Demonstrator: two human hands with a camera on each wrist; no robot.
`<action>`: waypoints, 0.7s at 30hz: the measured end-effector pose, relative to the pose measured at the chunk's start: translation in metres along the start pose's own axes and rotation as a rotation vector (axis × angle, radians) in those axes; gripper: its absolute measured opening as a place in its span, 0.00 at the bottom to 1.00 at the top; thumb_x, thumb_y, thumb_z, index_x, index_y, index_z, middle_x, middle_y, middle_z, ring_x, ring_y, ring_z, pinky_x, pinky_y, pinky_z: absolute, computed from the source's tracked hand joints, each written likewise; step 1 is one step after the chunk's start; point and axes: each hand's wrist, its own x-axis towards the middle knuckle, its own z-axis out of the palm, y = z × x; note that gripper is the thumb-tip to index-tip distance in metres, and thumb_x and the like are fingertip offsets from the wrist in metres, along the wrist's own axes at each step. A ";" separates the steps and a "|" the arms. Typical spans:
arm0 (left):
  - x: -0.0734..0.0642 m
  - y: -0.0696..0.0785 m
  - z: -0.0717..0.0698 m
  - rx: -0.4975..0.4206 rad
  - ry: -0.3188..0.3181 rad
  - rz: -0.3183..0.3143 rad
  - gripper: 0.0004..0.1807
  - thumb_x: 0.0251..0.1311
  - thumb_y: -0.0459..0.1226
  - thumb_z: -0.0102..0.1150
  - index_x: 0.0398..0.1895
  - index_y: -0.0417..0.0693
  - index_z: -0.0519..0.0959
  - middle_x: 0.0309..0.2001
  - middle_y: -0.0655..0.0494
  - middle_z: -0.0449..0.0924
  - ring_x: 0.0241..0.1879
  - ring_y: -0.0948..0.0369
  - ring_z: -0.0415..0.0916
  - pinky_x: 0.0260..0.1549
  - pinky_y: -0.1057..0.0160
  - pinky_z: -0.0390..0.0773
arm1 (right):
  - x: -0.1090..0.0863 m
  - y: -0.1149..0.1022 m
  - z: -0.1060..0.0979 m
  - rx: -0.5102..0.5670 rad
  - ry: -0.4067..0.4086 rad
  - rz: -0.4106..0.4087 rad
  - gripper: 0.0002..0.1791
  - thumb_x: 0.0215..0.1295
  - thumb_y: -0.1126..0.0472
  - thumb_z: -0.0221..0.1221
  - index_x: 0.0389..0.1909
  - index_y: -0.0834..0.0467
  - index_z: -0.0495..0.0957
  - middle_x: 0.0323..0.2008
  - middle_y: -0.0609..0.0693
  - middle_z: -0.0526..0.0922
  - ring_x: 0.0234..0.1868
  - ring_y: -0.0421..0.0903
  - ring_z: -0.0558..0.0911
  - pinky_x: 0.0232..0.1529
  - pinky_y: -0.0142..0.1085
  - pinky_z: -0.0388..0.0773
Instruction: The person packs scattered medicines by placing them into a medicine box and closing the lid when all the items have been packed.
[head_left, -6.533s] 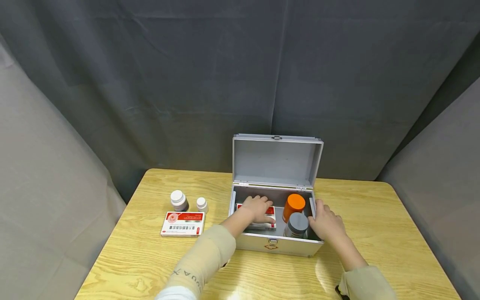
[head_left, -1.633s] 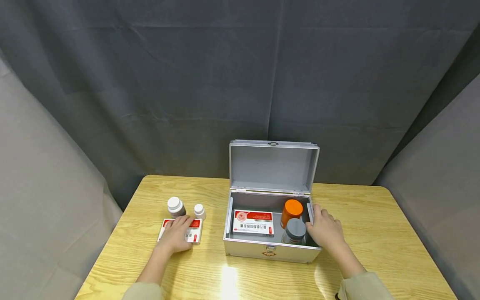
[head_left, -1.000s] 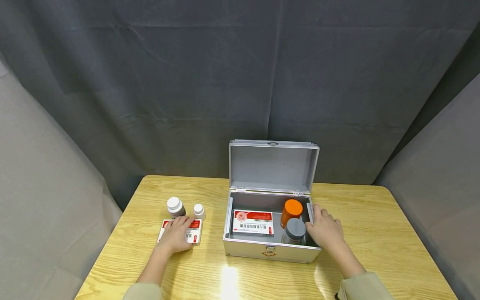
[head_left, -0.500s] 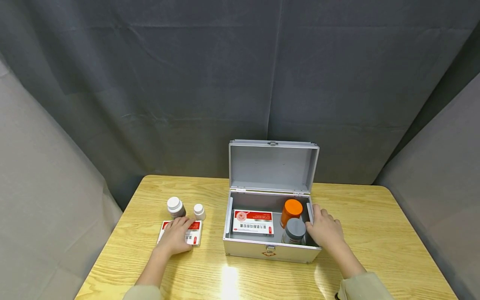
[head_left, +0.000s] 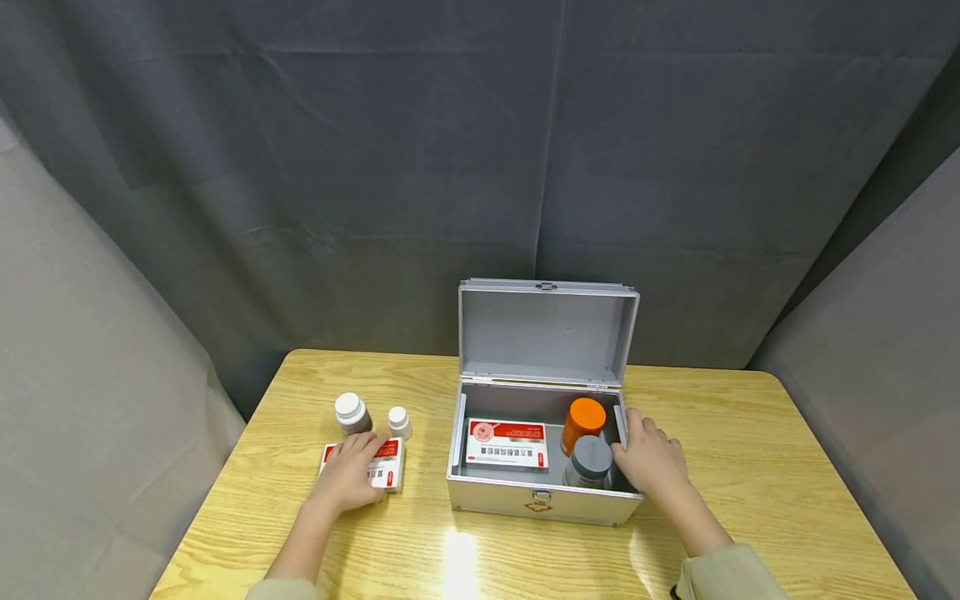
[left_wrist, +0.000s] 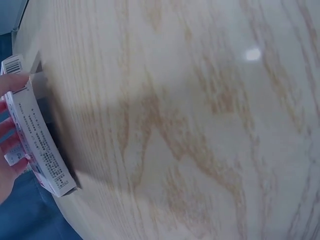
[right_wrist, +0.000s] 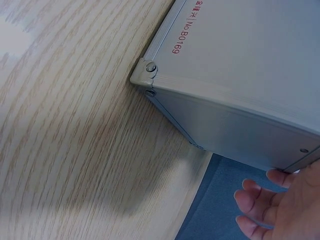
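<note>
In the head view, my left hand (head_left: 347,477) lies over a flat red-and-white medicine box (head_left: 387,469) at the table's left, covering its middle. The left wrist view has the thumb and fingertips at opposite edges of this medicine box (left_wrist: 42,145), gripping it. My right hand (head_left: 649,457) holds the right wall of a silver first-aid case (head_left: 495,498), thumb over the rim, other fingers outside. Those fingers are loosely bent in the right wrist view. Inside the case are a second medicine box (head_left: 507,443), an orange-capped bottle (head_left: 583,423) and a grey-lidded jar (head_left: 590,460).
Behind the left hand stand a white-capped bottle (head_left: 352,412) and a smaller white bottle (head_left: 399,422). The case's raised lid (head_left: 547,333) leans back in front of a dark curtain (head_left: 375,208). Wooden tabletop (head_left: 750,467) extends right of the case.
My left hand has left the box inside the case and moved left to the one on the table. That box shifted slightly in the last half second. My right hand stayed at the case.
</note>
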 end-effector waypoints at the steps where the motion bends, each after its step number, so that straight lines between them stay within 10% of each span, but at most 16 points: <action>1: 0.000 0.001 -0.001 -0.002 0.006 0.000 0.46 0.25 0.45 0.66 0.60 0.47 0.68 0.58 0.48 0.67 0.60 0.48 0.60 0.57 0.41 0.57 | 0.000 0.000 0.000 -0.001 0.000 0.000 0.31 0.58 0.55 0.52 0.59 0.67 0.57 0.46 0.69 0.71 0.41 0.63 0.74 0.40 0.58 0.66; 21: 0.010 0.028 -0.036 0.047 0.129 0.049 0.43 0.28 0.45 0.64 0.60 0.53 0.69 0.55 0.52 0.70 0.56 0.51 0.64 0.57 0.42 0.57 | 0.002 0.003 0.004 0.001 0.002 -0.006 0.31 0.58 0.54 0.51 0.59 0.68 0.57 0.44 0.68 0.72 0.38 0.60 0.75 0.37 0.56 0.66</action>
